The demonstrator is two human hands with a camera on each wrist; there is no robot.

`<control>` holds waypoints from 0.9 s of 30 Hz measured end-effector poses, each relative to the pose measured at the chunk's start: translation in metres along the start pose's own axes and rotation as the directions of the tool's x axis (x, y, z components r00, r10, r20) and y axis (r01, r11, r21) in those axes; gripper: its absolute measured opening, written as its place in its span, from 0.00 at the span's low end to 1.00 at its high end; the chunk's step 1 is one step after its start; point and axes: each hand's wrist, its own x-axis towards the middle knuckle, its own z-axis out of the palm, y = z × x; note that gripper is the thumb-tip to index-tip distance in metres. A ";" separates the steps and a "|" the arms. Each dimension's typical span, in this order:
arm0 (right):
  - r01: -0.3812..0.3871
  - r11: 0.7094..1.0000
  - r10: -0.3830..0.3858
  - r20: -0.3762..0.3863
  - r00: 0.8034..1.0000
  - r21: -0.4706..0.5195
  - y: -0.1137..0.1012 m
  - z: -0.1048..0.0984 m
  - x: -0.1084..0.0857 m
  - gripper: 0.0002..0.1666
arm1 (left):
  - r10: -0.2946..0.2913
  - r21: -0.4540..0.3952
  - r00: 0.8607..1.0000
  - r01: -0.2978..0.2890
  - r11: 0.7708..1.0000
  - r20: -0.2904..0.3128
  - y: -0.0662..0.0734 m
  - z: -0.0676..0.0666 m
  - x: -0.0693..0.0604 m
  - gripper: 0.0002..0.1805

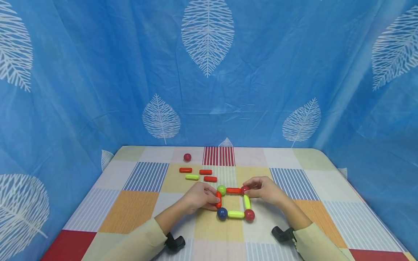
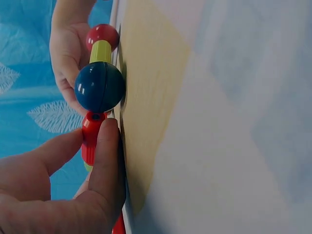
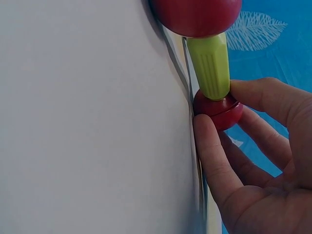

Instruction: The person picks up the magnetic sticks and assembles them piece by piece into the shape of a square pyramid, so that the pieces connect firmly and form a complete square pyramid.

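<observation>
Four-sided on the cloth lies a frame of coloured rods and balls. My left hand (image 1: 203, 197) pinches the red rod (image 2: 90, 139) on its left side, between the green ball (image 1: 221, 190) and the blue ball (image 1: 222, 214). At the far right corner, my right hand (image 1: 265, 190) holds a red ball (image 3: 218, 111) between thumb and fingers. A yellow-green rod (image 3: 209, 66) runs from that ball to the near red ball (image 1: 249, 215). Another yellow-green rod (image 1: 236, 214) forms the near side, and a red rod (image 1: 233, 190) the far side.
Behind the frame to the left lie several loose rods, among them a red rod (image 1: 210, 179) and a yellow-green rod (image 1: 192, 177). A loose red ball (image 1: 187, 157) sits farther back. The checked tablecloth (image 1: 130, 214) meets a blue leaf-patterned curtain (image 1: 254, 72) behind.
</observation>
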 end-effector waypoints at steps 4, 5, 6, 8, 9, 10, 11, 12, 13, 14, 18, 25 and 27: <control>-0.010 1.000 0.010 -0.005 1.000 -0.009 0.000 0.000 0.000 0.18 | 0.003 0.020 1.000 -0.002 1.000 -0.015 0.001 0.005 0.001 0.14; -0.014 1.000 0.014 -0.006 1.000 -0.013 0.000 0.000 0.000 0.18 | 0.003 0.024 1.000 -0.003 1.000 -0.017 0.001 0.006 0.001 0.13; -0.018 1.000 0.018 -0.006 1.000 -0.016 0.000 0.000 0.000 0.18 | 0.003 0.026 1.000 -0.002 1.000 -0.019 0.002 0.006 0.001 0.13; -0.021 1.000 0.021 -0.006 1.000 -0.018 0.000 0.000 0.000 0.18 | 0.000 0.035 1.000 0.001 0.999 -0.023 0.003 0.007 0.000 0.13; -0.021 1.000 0.021 -0.006 1.000 -0.019 0.000 0.000 0.000 0.18 | 0.001 0.041 1.000 0.000 0.999 -0.026 0.003 0.007 0.000 0.13; -0.021 1.000 0.021 -0.006 1.000 -0.018 0.000 0.000 0.000 0.18 | 0.001 0.046 1.000 0.000 0.999 -0.028 0.004 0.007 0.000 0.12; -0.021 1.000 0.021 -0.008 1.000 -0.018 0.000 0.000 0.000 0.17 | 0.000 0.049 1.000 0.002 0.999 -0.030 0.004 0.007 0.000 0.12; -0.020 1.000 0.020 -0.009 1.000 -0.017 0.000 0.000 0.000 0.17 | 0.001 0.052 0.999 0.001 0.999 -0.032 0.004 0.007 0.000 0.12; -0.020 1.000 0.020 -0.010 1.000 -0.017 0.000 0.000 0.000 0.17 | 0.000 0.052 0.999 0.001 0.999 -0.033 0.004 0.007 0.001 0.12; -0.022 1.000 0.022 -0.011 1.000 -0.017 -0.001 0.000 0.000 0.17 | 0.001 0.051 0.999 0.001 0.999 -0.032 0.004 0.007 0.001 0.12; -0.028 0.999 0.027 -0.017 0.999 -0.025 -0.001 0.000 -0.001 0.18 | -0.001 0.039 1.000 0.002 0.999 -0.029 0.004 0.007 0.002 0.11; -0.014 0.998 0.011 -0.045 0.999 -0.062 -0.005 0.003 -0.008 0.18 | 0.052 0.144 0.998 -0.046 0.989 -0.033 0.008 0.003 0.003 0.10; -0.018 0.998 0.014 -0.058 0.998 -0.066 -0.009 0.004 -0.014 0.18 | 0.081 0.214 0.996 -0.069 0.974 -0.045 0.010 0.000 0.005 0.09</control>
